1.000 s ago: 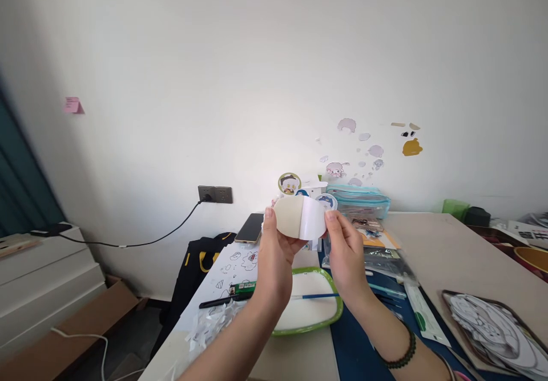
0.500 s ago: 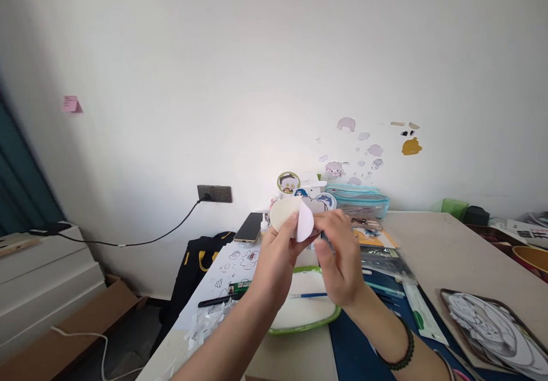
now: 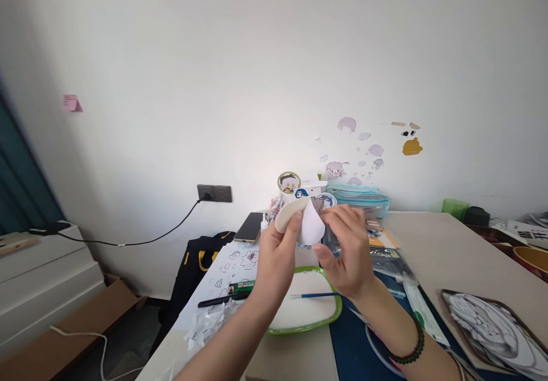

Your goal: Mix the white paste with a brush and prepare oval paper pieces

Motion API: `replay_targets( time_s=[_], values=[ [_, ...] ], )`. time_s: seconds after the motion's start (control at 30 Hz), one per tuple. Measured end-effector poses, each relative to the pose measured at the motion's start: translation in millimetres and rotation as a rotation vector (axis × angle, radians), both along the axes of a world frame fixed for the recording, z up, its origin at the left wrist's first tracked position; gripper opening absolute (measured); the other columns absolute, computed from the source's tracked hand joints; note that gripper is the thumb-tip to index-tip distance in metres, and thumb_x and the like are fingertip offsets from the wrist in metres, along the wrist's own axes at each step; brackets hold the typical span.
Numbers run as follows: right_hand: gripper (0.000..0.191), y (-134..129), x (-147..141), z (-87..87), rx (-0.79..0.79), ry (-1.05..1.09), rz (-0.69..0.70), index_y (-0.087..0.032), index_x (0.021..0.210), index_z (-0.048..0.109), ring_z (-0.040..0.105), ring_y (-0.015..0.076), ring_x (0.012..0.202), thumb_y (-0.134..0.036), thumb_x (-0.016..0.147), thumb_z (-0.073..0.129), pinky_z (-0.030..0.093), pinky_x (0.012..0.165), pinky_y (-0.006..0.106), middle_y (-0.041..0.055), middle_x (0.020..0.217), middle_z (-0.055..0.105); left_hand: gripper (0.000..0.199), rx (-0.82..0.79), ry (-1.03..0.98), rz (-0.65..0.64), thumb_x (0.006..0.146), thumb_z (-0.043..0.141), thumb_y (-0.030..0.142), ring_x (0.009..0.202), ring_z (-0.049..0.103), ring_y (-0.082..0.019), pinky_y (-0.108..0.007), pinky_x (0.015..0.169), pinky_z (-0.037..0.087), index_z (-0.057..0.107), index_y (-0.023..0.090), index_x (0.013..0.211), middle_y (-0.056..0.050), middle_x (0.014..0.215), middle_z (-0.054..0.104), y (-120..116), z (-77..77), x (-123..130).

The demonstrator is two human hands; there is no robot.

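Observation:
A rounded, cream-coloured paper cutout [image 3: 287, 217] is pinched in my left hand [image 3: 277, 258], its thumb pressed on the front. From the cutout's right side a white paper flap [image 3: 312, 225] curls away and folds over. My right hand [image 3: 349, 247] is beside that flap, fingertips at its right edge and thumb spread apart below. I cannot tell whether the fingers touch the flap. Under the hands lies a white tray with a green rim [image 3: 305, 331], and a blue-handled brush [image 3: 317, 295] rests across it.
A phone [image 3: 249, 227] and a small white-tipped bottle [image 3: 264, 221] are behind my left hand. Crumpled paper scraps [image 3: 209, 324] lie left of the tray. A blue-edged clear pouch [image 3: 359, 200] is against the wall. At right sits a tray [image 3: 445, 301] of paper cutouts.
The white flap has swung further right and shows a larger face. My right hand has shifted slightly right, while the cream cutout has tilted in my left hand.

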State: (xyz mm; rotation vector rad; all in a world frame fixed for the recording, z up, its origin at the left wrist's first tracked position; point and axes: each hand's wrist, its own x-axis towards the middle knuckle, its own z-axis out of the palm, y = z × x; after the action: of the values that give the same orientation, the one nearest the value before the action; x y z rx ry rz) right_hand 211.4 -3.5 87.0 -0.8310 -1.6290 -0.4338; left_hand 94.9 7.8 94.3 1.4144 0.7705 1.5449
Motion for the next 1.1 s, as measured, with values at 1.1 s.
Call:
replay_targets(
  time_s=[1.1],
  values=[
    [0.020,3,28,21.3,-0.812,0.253,0.728,-0.018,0.082,0.059,0.054,0.0133,0.077,-0.036,0.087,0.053,0.044,0.069,0.025,0.0015,0.079,0.059,0.040,-0.163,-0.105,-0.251,0.083,0.058,0.043,0.077,0.062,-0.019,-0.027,0.069,0.048,0.068,0.010,0.102,-0.009,0.084,0.071,7,4.0,-9]
  ],
)
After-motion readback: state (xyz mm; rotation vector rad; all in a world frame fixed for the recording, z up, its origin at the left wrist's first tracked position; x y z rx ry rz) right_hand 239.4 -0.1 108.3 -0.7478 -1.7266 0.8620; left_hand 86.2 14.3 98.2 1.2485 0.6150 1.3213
